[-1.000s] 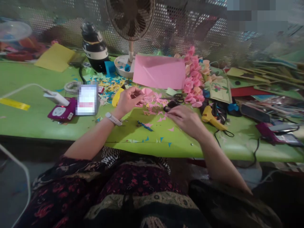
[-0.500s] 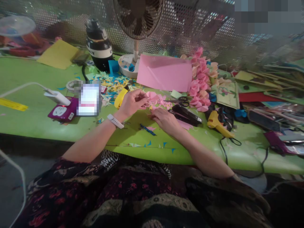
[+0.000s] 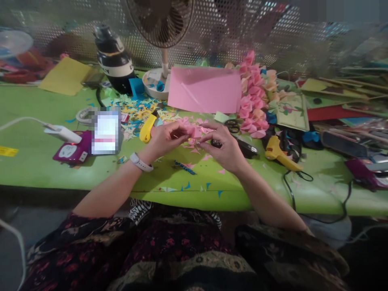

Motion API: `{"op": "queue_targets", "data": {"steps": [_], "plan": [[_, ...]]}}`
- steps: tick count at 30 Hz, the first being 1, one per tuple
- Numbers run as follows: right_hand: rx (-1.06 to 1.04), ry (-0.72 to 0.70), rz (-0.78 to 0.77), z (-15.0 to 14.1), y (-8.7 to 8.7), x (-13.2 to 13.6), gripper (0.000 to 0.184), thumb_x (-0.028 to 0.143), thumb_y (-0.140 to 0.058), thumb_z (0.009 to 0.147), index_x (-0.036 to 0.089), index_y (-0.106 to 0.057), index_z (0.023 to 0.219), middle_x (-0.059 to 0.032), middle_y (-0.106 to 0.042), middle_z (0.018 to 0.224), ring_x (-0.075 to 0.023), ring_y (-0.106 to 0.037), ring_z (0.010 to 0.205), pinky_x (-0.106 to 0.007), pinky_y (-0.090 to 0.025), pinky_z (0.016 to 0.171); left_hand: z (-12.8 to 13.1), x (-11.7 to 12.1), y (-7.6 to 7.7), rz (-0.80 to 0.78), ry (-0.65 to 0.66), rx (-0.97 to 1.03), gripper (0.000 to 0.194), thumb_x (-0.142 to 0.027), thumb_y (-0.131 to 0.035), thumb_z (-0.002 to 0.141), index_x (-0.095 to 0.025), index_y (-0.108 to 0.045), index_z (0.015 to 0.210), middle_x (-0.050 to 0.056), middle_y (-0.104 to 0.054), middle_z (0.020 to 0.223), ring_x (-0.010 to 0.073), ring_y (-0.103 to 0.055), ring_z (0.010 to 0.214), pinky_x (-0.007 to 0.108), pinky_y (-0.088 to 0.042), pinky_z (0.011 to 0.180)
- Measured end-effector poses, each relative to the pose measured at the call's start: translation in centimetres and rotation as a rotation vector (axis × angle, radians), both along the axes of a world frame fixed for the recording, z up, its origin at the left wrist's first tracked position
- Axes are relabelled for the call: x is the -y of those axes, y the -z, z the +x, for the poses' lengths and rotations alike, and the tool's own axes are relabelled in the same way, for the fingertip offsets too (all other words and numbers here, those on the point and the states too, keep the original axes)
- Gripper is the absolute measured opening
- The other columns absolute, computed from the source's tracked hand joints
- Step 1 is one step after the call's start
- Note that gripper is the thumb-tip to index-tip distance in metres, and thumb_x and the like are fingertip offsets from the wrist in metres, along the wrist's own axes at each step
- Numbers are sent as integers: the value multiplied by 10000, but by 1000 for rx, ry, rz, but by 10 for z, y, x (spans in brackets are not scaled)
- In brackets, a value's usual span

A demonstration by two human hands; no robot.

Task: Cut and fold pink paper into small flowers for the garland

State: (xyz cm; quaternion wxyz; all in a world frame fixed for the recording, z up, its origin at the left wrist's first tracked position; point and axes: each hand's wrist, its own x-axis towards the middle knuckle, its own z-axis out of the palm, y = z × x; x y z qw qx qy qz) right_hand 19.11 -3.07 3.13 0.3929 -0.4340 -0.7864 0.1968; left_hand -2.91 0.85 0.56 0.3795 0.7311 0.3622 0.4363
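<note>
My left hand (image 3: 167, 139), with a white watch band (image 3: 141, 162) on its wrist, pinches a small folded piece of pink paper (image 3: 194, 132). Facing it from the right, my right hand (image 3: 223, 147) has its thumb and fingertips brought together beside that paper. A tiny shiny speck shows at those fingertips, too small to name. Pink paper scraps (image 3: 194, 151) lie beneath both hands. A black stapler (image 3: 247, 147) is partly hidden behind my right hand, and black-handled scissors (image 3: 233, 125) lie just beyond it. Left of my left hand is a yellow-handled tool (image 3: 148, 128).
A pink paper sheet (image 3: 204, 91) lies behind the hands, beside a pile of pink paper flowers (image 3: 253, 101). A yellow glue gun (image 3: 280, 153) with a cord rests at right. A fan (image 3: 163, 60), black bottle (image 3: 117, 66), lit phone (image 3: 105, 133) and purple power block (image 3: 71, 151) stand around.
My right hand has risen from the scraps on the table and its fingers now meet near the left hand's fingertips. A folded pink paper now shows between the hands. The view has shifted slightly.
</note>
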Motion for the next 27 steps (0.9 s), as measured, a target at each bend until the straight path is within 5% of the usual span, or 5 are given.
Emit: {"op": "queue_targets", "data": {"steps": [27], "plan": [[-101, 45, -133, 0, 1, -2, 28, 249, -730, 858, 229, -733, 838, -71, -721, 1178, -268, -639, 1170, -534, -471, 1046, -1, 11, 0, 264, 29, -120, 181, -314, -649, 936, -164, -716, 1012, 65, -775, 932, 144, -738, 784, 259, -622, 751]]}}
